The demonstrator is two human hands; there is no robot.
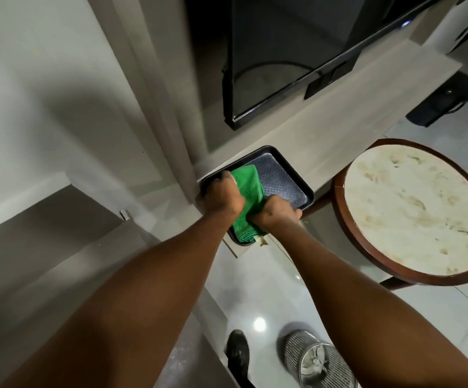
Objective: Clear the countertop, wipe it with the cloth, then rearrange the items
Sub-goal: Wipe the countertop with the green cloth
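A black tray (291,166) with a textured blue-grey liner sits at the near end of the pale wood countertop (339,130). A green cloth (248,182) lies across the tray's near half, reaching over its front edge. My left hand (223,196) is closed on the tray's left rim beside the cloth. My right hand (276,215) is closed at the tray's near right rim, with the cloth bunched under it. Whether the fingers grip cloth, tray, or both is hidden by the knuckles.
A flat black television (297,51) hangs on the wall above the countertop. A round marble-topped side table (412,208) with a dark wood rim stands right of the tray. On the tiled floor below are a wire mesh bin (319,359) and a black shoe (237,354).
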